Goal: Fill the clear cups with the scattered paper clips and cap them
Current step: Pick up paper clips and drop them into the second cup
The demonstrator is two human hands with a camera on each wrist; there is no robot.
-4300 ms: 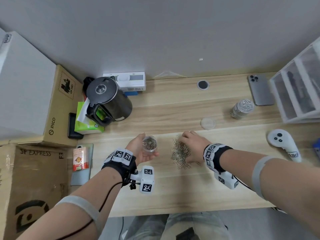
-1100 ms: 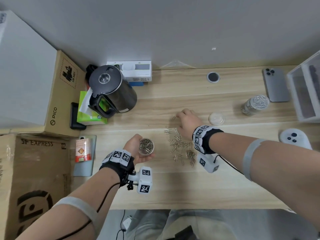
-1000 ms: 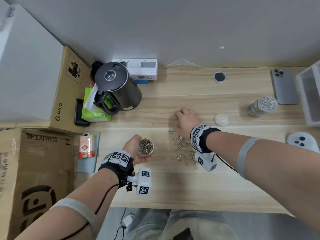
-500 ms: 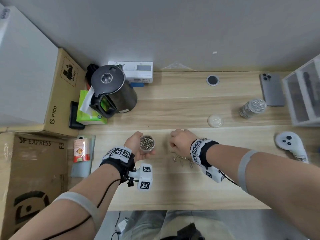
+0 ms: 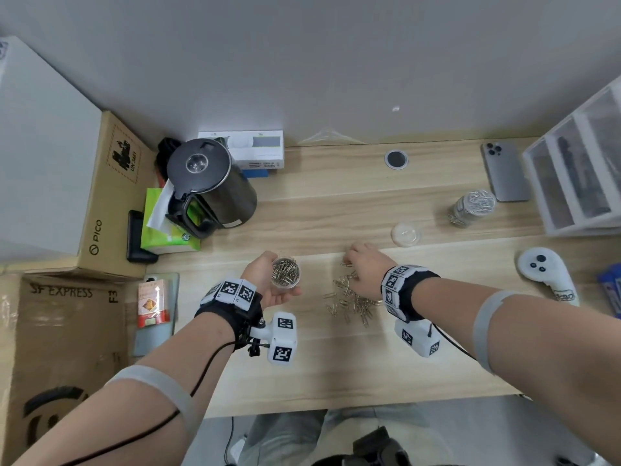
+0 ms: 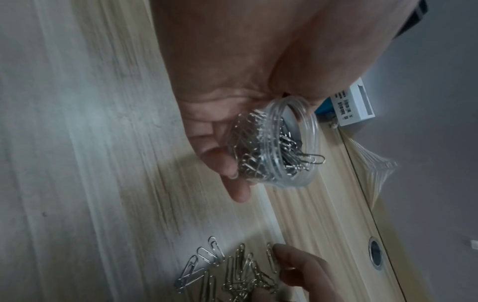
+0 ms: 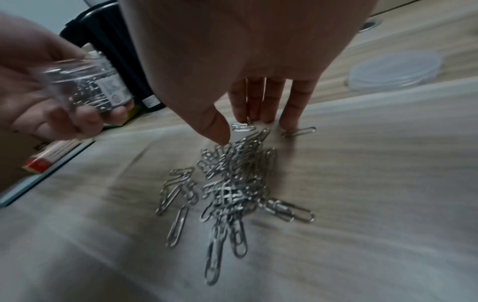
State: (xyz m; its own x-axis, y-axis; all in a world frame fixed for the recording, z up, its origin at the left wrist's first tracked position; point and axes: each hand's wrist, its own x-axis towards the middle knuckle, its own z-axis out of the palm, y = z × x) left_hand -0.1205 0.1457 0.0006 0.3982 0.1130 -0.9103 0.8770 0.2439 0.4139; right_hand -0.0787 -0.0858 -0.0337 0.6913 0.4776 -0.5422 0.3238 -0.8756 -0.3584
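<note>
My left hand (image 5: 268,280) grips a clear cup (image 5: 286,273) partly filled with paper clips, held above the desk; the left wrist view shows the cup (image 6: 279,143) with one clip poking over its rim. To its right a loose pile of silver paper clips (image 5: 351,302) lies on the wood. My right hand (image 5: 364,269) reaches over the pile's far side with straight fingers (image 7: 261,102) touching the desk and the farthest clips (image 7: 232,177). A clear lid (image 5: 405,234) lies beyond the hand. A second clear cup (image 5: 472,207), full of clips, stands at the back right.
A black kettle (image 5: 208,186) and a green tissue pack (image 5: 164,230) stand at the back left, cardboard boxes (image 5: 67,297) beside the desk. A phone (image 5: 505,173), a drawer unit (image 5: 578,169) and a white controller (image 5: 546,275) occupy the right side.
My right hand, curled by the cup half a second ago, has gone back to the pile with fingers straight. The pile is smaller than earlier. The left hand still holds the cup.
</note>
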